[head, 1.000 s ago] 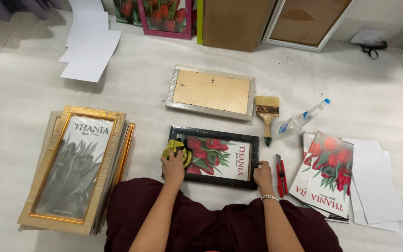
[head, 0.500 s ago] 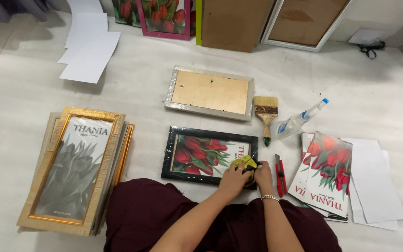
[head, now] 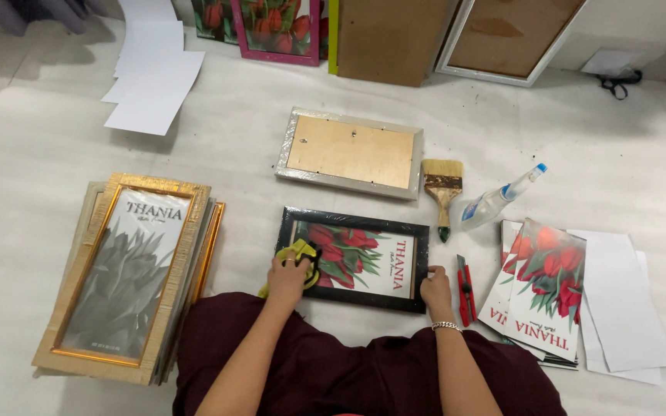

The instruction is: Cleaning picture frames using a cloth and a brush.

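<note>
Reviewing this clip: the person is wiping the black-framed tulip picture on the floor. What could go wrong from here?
1. The black picture frame is steadied only at its right corner by the right hand; hard strokes from the left hand with the yellow cloth might skid it.
2. The red utility knife lies right beside that right hand, so a slip could bring the hand against it.
3. The spray bottle lies on its side near the loose tulip prints; a leak might wet them.

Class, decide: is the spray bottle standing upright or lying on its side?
Lying on its side: the spray bottle rests flat on the white floor covering, nozzle pointing up-right.
</note>
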